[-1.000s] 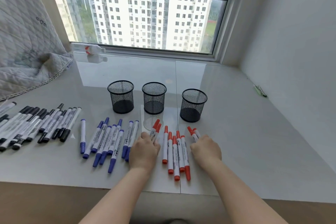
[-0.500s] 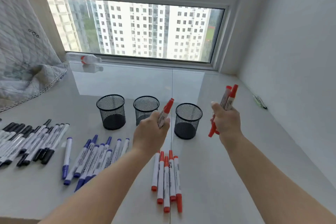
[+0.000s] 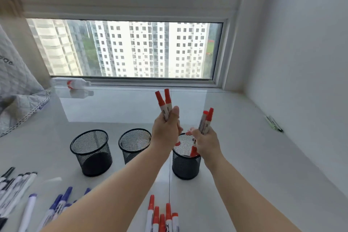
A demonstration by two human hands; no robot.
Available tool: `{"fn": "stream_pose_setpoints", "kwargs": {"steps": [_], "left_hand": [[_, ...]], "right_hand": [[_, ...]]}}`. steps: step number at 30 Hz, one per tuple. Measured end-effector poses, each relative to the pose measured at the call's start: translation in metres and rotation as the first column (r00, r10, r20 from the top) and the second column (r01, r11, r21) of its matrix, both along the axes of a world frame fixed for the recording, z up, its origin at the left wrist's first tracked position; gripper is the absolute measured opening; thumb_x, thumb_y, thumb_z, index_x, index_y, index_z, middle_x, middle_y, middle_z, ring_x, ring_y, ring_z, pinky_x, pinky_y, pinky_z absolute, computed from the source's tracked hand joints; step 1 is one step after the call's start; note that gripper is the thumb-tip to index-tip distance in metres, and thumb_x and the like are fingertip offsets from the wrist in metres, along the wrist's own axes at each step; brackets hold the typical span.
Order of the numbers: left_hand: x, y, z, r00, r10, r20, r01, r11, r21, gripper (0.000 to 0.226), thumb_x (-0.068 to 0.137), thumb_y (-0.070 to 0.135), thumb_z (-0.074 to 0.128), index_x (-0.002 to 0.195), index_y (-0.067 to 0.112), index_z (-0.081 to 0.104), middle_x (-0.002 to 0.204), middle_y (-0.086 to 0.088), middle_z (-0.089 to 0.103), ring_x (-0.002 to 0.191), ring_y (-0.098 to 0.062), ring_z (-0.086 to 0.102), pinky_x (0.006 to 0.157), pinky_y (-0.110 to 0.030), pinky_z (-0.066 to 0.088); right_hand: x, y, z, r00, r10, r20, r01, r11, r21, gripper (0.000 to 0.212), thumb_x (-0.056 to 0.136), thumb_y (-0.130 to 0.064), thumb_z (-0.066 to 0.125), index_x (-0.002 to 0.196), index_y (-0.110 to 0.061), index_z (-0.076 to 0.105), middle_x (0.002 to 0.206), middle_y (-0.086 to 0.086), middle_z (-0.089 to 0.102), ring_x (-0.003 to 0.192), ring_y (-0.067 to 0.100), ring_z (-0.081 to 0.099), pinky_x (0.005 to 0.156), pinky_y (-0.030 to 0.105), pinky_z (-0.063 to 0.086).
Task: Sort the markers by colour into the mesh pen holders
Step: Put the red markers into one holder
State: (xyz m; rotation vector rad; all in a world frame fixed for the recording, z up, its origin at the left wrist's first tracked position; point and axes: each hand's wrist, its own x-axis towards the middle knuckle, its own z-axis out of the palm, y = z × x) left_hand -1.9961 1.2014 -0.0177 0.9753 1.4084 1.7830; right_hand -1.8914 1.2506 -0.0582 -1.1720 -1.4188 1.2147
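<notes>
Both hands (left hand (image 3: pixel 165 130), right hand (image 3: pixel 206 141)) grip red markers (image 3: pixel 164 102) over the right holder (image 3: pixel 185 164).

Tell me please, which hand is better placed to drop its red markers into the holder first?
Probably the right hand: its red markers already dip into the right holder; the left hand is higher.

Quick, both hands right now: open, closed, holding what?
Left hand: closed on two red markers, caps up.
Right hand: closed on two red markers, over the right holder.
</notes>
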Motion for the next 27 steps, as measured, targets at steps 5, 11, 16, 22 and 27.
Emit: {"fn": "stream_pose_setpoints", "kwargs": {"steps": [5, 11, 16, 22, 27], "left_hand": [[0.017, 0.0, -0.024, 0.953, 0.101, -0.287, -0.129, 0.988, -0.082, 0.035, 0.091, 0.045, 0.047, 0.063, 0.024, 0.053, 0.054, 0.01, 0.06, 0.064, -0.008, 0.062, 0.056, -0.032, 0.047], [0.032, -0.009, -0.051, 0.971, 0.14, -0.195, -0.168, 0.977, -0.132, 0.034, 0.09, 0.039, 0.051, 0.062, 0.02, 0.055, 0.058, 0.009, 0.064, 0.055, -0.009, 0.056, 0.063, -0.034, 0.046], [0.035, -0.013, -0.063, 0.97, 0.22, -0.102, -0.231, 0.966, -0.113, 0.025, 0.09, 0.034, 0.052, 0.073, 0.018, 0.059, 0.063, 0.009, 0.065, 0.06, 0.008, 0.058, 0.063, -0.019, 0.039], [0.031, -0.013, -0.062, 0.972, 0.17, -0.162, -0.193, 0.972, -0.136, 0.017, 0.087, 0.032, 0.058, 0.071, 0.025, 0.055, 0.069, 0.003, 0.065, 0.072, -0.015, 0.061, 0.064, -0.024, 0.042], [0.028, -0.022, -0.056, 0.929, 0.118, -0.35, -0.186, 0.968, -0.17, 0.012, 0.084, 0.03, 0.063, 0.076, 0.029, 0.053, 0.072, 0.013, 0.059, 0.068, 0.002, 0.053, 0.056, -0.007, 0.036]], "right_hand": [[0.006, -0.022, -0.011, 0.996, -0.041, 0.076, 0.035, 0.996, 0.078, 0.014, 0.084, -0.016, 0.058, 0.084, -0.003, 0.054, 0.069, 0.003, 0.053, 0.062, 0.015, 0.048, 0.058, 0.027, 0.041], [0.013, -0.036, -0.014, 0.994, -0.111, -0.013, 0.112, 0.988, 0.109, 0.015, 0.081, -0.01, 0.064, 0.082, -0.015, 0.049, 0.068, 0.0, 0.051, 0.062, 0.015, 0.051, 0.059, 0.023, 0.044], [0.013, -0.038, -0.015, 0.982, -0.182, -0.055, 0.188, 0.972, 0.143, 0.025, 0.081, -0.008, 0.063, 0.083, -0.025, 0.045, 0.074, -0.002, 0.056, 0.062, 0.007, 0.054, 0.05, 0.004, 0.039], [0.013, -0.041, -0.014, 0.976, -0.208, -0.057, 0.215, 0.964, 0.159, 0.017, 0.084, -0.018, 0.063, 0.087, -0.023, 0.047, 0.079, -0.005, 0.058, 0.07, 0.003, 0.057, 0.055, 0.003, 0.04], [0.029, -0.045, -0.006, 0.986, -0.162, -0.044, 0.166, 0.981, 0.106, 0.018, 0.084, -0.029, 0.065, 0.094, -0.025, 0.05, 0.088, -0.008, 0.059, 0.083, 0.01, 0.059, 0.063, 0.013, 0.042]]}}
